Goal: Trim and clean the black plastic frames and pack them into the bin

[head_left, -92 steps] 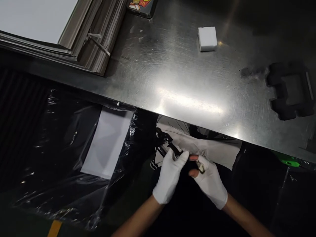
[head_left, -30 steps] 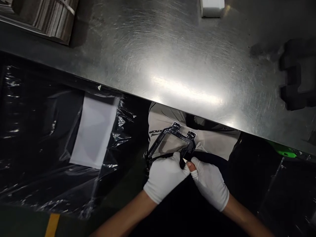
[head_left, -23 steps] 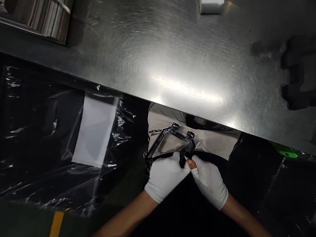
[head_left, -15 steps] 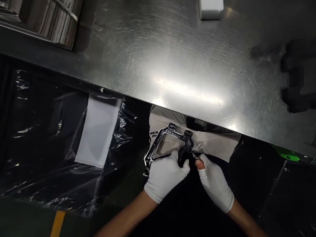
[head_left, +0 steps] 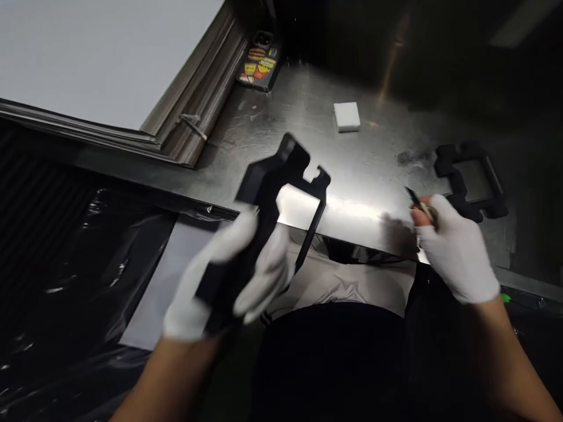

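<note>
My left hand [head_left: 259,264], in a white glove, grips a black frame-shaped part [head_left: 275,176] with an open middle and notched edges. The part is tilted up above the table's front edge, its smooth dark face toward me and slightly blurred. My right hand [head_left: 457,252], gloved with the thumb tip bare, is closed round a small knife [head_left: 421,206] whose dark pointed blade sticks out to the upper left. Close to that hand, a second black frame part [head_left: 460,187] lies flat on the metal table [head_left: 369,170].
A tied stack of flat sheets [head_left: 193,117] with a white top fills the back left. Beside it lies a phone [head_left: 259,61] in a food-patterned case. A white block [head_left: 347,116] rests mid-table. Black plastic [head_left: 79,305] and a white sheet [head_left: 153,293] are at the left.
My hands have moved apart: the left has raised and turned the frame part over, and the right has gone right with the knife. The view has shifted, showing more of the table.
</note>
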Demonstrator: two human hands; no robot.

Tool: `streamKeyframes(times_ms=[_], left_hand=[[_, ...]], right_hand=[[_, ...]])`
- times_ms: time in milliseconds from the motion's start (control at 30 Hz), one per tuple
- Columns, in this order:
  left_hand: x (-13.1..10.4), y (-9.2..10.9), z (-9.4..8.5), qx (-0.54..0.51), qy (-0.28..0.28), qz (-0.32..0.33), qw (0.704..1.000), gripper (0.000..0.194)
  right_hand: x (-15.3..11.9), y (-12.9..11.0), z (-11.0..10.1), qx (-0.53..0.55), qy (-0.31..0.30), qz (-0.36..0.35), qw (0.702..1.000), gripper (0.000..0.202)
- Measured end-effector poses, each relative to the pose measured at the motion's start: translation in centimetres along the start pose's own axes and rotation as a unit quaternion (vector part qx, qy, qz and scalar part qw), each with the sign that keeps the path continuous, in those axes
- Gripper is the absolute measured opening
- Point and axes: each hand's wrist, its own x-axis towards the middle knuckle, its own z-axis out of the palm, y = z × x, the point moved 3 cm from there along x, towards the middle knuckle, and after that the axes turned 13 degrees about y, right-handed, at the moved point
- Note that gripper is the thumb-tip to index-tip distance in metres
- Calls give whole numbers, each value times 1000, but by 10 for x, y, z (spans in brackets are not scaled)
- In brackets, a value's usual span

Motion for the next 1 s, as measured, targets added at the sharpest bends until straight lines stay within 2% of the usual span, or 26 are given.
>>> streamKeyframes(times_ms=[33,67,133,167,300,433,700,767,1000], left_hand=[[19,12,12,-106,-86,-14,991,69],[37,20,23,-169,-149,-36,974,65],[62,30,38,-253,-227,-73,938,60],[69,30,43,-263,-239,-87,931,58],[73,20,50,-241,-242,-115,933,57],[67,18,50,-207,-238,-136,939,57],[64,21,55,-188,-228,-131,946,58],[64,20,55,-187,-226,-134,947,58],[68,18,49,-235,-237,-149,931,58]], right_hand=[[6,-16,13,6,-18,-41,999,26],[9,-31,25,14,-48,-80,996,30],[6,-55,46,20,-104,-140,984,37],[2,-63,54,12,-123,-159,979,40],[-11,-85,73,-83,-185,-206,957,48],[-10,-92,78,-137,-246,-202,938,50],[-1,-88,82,-117,-242,-189,944,38],[2,-86,80,-134,-225,-174,949,40],[30,-57,64,-152,-78,-56,984,43]])
